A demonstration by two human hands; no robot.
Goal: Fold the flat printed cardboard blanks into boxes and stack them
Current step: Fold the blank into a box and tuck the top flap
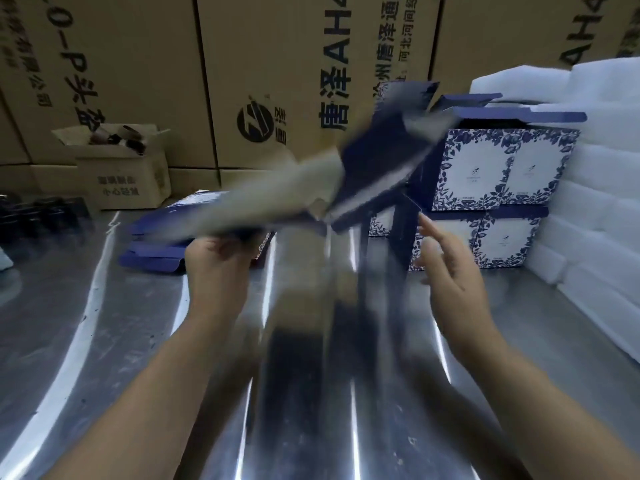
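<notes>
A flat blue and grey cardboard blank (349,168) is in the air above the metal table (104,341), tilted and blurred by motion. My left hand (216,271) grips its lower left edge. My right hand (446,261) is beside the blank's right flap with fingers straight; whether it touches the flap is unclear. Behind the left hand lies a pile of flat blanks (156,251). Folded blue-and-white floral boxes (498,199) stand stacked at the back right, the top ones with lids up.
Large brown shipping cartons (263,64) wall off the back. A small open carton (121,168) with dark items sits at the back left. White foam sheets (602,185) are stacked along the right. Dark objects (38,216) lie at the far left.
</notes>
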